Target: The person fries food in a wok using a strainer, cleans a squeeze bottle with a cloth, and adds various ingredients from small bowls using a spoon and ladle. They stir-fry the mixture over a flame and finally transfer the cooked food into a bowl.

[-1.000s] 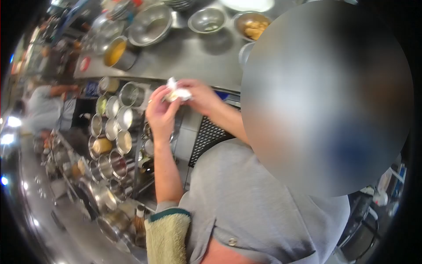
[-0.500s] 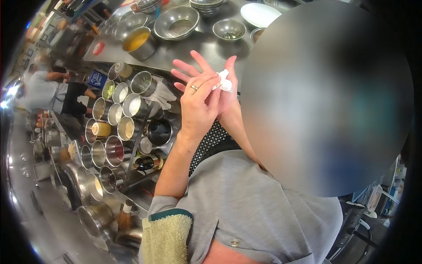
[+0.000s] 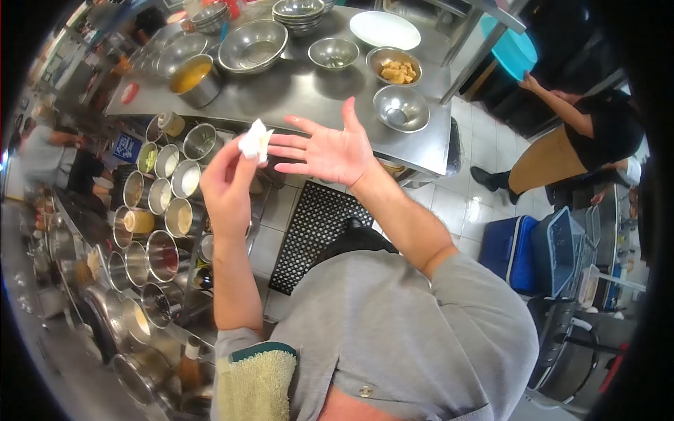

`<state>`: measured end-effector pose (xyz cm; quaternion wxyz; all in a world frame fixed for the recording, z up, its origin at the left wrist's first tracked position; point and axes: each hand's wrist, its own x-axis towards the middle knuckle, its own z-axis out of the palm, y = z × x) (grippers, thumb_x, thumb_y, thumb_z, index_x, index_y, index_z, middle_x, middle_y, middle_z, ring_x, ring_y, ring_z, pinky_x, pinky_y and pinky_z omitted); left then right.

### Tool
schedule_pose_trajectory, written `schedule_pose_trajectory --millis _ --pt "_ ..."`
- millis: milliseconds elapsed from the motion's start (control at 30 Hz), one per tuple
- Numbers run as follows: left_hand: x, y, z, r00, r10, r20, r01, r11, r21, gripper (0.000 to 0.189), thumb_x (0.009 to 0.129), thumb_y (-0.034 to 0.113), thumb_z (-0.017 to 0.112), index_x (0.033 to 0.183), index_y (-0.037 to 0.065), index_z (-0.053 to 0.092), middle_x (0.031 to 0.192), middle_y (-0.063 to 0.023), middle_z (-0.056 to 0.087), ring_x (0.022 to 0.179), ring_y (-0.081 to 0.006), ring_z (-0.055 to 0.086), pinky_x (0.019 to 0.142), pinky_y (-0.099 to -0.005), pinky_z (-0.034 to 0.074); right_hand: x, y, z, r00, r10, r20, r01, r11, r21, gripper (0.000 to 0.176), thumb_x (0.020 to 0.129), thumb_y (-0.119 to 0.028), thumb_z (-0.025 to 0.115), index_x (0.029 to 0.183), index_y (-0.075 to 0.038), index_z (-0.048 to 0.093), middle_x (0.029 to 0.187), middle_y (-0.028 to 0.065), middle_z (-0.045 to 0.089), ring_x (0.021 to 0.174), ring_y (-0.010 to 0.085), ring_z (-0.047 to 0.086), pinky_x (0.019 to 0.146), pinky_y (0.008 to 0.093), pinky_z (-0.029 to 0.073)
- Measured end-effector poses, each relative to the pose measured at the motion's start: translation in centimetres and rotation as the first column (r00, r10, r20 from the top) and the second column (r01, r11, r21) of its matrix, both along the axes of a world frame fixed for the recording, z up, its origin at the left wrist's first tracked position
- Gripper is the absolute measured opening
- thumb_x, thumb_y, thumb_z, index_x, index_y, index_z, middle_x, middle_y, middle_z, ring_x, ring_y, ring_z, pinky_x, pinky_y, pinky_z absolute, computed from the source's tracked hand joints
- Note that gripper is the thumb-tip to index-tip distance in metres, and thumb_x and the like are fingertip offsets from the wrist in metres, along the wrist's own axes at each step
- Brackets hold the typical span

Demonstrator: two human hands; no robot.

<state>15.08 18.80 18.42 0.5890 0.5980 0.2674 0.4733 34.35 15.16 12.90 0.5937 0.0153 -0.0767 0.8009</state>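
Observation:
My left hand (image 3: 228,186) pinches a crumpled white paper tissue (image 3: 256,144) between thumb and fingers, just beside the fingertips of my right hand. My right hand (image 3: 333,153) is open, palm turned up toward me, fingers spread and pointing left; it holds nothing. Both hands are in the air over the near edge of the steel counter (image 3: 316,91) and the floor. Beyond them on the counter are an empty metal bowl (image 3: 401,109) and a metal bowl of brown food pieces (image 3: 394,67).
A white oval plate (image 3: 385,30), a colander-like bowl (image 3: 253,45) and a pot of orange liquid (image 3: 195,81) stand on the counter. Several metal containers fill the left side. A perforated black mat (image 3: 295,259) lies below. At right, a person (image 3: 562,147) holds a turquoise tray (image 3: 509,49).
My left hand has moved left with the tissue, from my right palm to beside its fingertips. The large blurred shape on the right has gone from view, uncovering more counter and floor.

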Motion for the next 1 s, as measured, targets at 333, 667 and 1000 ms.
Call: schedule_pose_trajectory --millis 333,667,1000 --pt "6.6 -0.1 -0.3 0.852 -0.174 0.495 0.423 0.785 -0.452 0.025 0.086 -0.001 0.061 0.111 -0.002 0.059 0.108 -0.0096 0.064 0.102 -0.0178 0.060 0.092 -0.0331 0.049 1.7 1.4 3.3 0.704 -0.557 0.441 0.466 0.831 0.306 0.106 0.079 -0.084 0.014 0.149 -0.005 0.016 0.145 0.0265 0.031 0.134 0.0373 0.033 0.109 0.0474 0.028" --pt "15.8 2.2 -2.6 0.907 -0.112 0.405 0.311 0.826 -0.470 0.030 0.084 -0.005 0.061 0.113 -0.002 0.059 0.106 -0.0078 0.064 0.097 -0.0173 0.061 0.084 -0.0300 0.048 15.7 5.3 1.5 -0.300 -0.680 0.669 0.354 0.572 0.740 0.108 0.077 -0.084 0.015 0.150 -0.007 -0.003 0.149 0.0248 0.026 0.138 0.0362 0.027 0.111 0.0475 0.024" --pt "24.3 1.1 -0.4 0.955 -0.007 0.296 0.045 0.992 -0.120 0.029 0.080 -0.009 0.064 0.107 -0.001 0.056 0.099 -0.0069 0.063 0.091 -0.0127 0.059 0.081 -0.0267 0.048 20.8 3.3 4.0 0.994 -0.108 0.002 0.106 0.982 0.159 0.119 0.067 -0.092 0.017 0.148 -0.004 0.021 0.146 0.0352 0.019 0.137 0.0458 0.024 0.111 0.0555 0.020"
